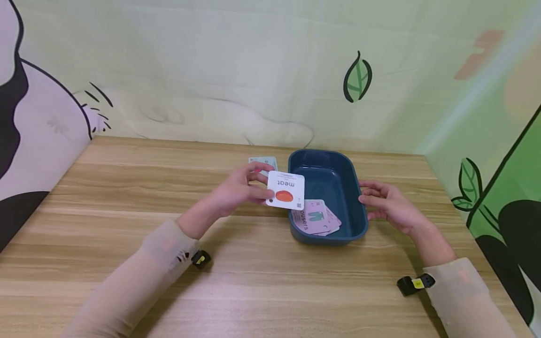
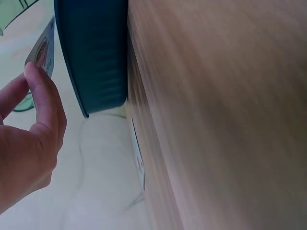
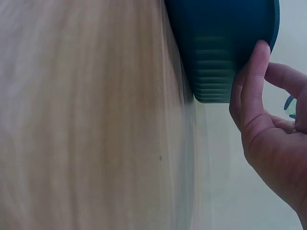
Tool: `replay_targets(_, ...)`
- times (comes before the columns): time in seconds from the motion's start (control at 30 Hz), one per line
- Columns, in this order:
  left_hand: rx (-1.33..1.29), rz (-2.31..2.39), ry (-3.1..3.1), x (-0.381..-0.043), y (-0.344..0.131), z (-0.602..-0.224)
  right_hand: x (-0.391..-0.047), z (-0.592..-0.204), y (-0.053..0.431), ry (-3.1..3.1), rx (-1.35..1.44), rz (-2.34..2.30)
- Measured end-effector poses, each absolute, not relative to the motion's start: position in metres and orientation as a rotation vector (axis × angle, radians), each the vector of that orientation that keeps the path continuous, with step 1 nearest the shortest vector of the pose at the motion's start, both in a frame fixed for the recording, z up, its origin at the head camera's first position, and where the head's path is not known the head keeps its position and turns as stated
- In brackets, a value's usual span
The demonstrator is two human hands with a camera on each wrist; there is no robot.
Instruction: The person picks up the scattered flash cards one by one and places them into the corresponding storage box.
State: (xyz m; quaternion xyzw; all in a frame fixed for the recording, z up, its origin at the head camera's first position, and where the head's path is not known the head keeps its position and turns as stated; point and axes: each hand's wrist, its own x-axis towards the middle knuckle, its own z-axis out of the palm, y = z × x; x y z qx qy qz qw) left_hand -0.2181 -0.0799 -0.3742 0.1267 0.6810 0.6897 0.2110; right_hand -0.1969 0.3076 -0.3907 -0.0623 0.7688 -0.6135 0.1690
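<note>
Between thumb and fingers, my left hand [image 1: 236,191] pinches a white flashcard [image 1: 285,188] printed "meat" with an orange-red picture. The card hangs over the left rim of a dark blue plastic bin [image 1: 322,241]. Seen from the left wrist, the card [image 2: 46,48] is tilted beside the bin's wall [image 2: 93,72]. Several pink cards [image 1: 312,218] lie in the bin's near left corner, the top one showing green trousers. My right hand [image 1: 392,206] rests its fingertips against the bin's right side. In the right wrist view, the fingers [image 3: 253,86] reach along the outer wall, nearly straight.
Another light-coloured card [image 1: 267,161] lies flat on the wooden table [image 1: 236,291], left of the bin and partly hidden behind my left hand. A printed cloth backdrop [image 1: 211,70] rises behind the table's far edge.
</note>
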Motion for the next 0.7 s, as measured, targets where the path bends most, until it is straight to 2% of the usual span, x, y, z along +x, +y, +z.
replay_targets(0.33,0.465,1.823,1.977,-0.213,-0.063,-0.372,-0.197,-0.391,0.308,2.185,-0.171,-1.744)
replay_targets(0.7,0.455,1.778,2.017,-0.21,-0.049,-0.37,-0.197,-0.391,0.307,2.184,-0.171,-1.745)
